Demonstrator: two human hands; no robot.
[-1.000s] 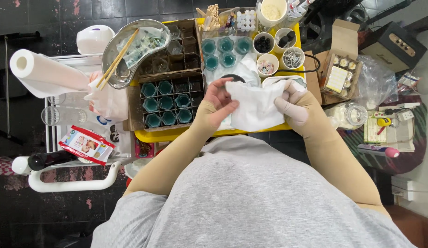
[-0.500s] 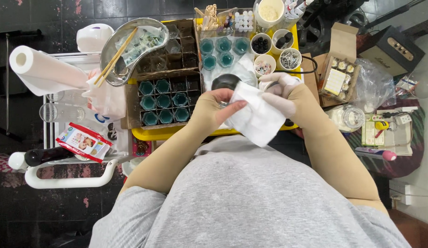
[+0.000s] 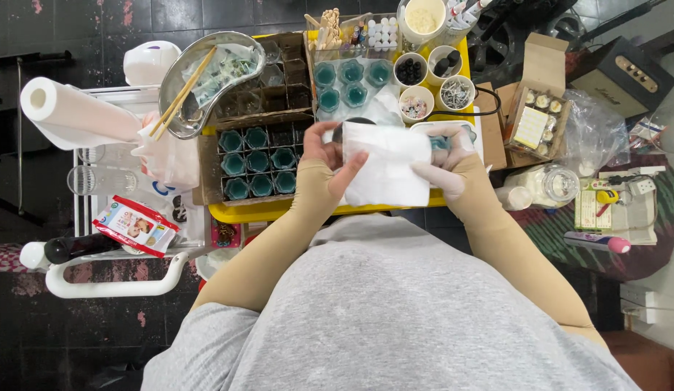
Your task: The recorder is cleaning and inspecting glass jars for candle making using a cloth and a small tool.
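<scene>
Left hand [image 3: 324, 161] and right hand [image 3: 445, 163] both pinch a white paper tissue [image 3: 384, 165] wrapped round a dark round object [image 3: 349, 123], above the yellow plastic tray [image 3: 279, 211] of teal-filled glass cups [image 3: 256, 162].

A cloth [image 3: 386, 172] is held between the left hand [image 3: 324, 161] and the right hand [image 3: 448, 165] over a tray [image 3: 279, 211], on which a box of jars [image 3: 256, 168] is set to the left and 4 bowls [image 3: 432, 81] behind.
</scene>
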